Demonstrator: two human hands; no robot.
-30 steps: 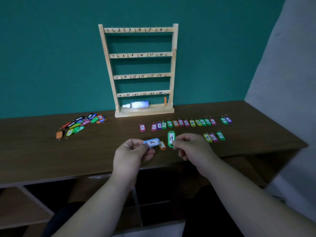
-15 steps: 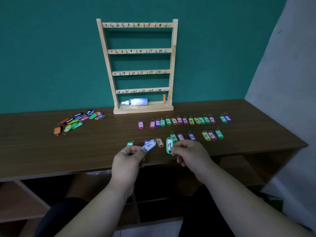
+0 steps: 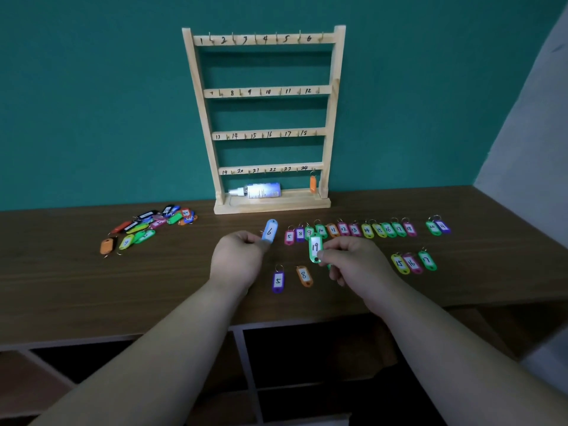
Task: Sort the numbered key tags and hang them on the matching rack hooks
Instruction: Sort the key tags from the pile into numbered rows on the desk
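Most heaped tags (image 3: 144,226) unreadable

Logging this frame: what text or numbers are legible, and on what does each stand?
"1" to "24": rack rails, six per rail.
"6" as held: blue tag, left hand.
"19": green tag, right hand.
"5": purple tag.
"8": orange tag.
"5", "8" to "18", "20", "21": back row.
"15", "16", "17": three tags at right.
Unreadable: bottle label, hanging tag, left pile.

Dim, even light with soft shadows; wide-angle bending at the edges, slight softness throughout.
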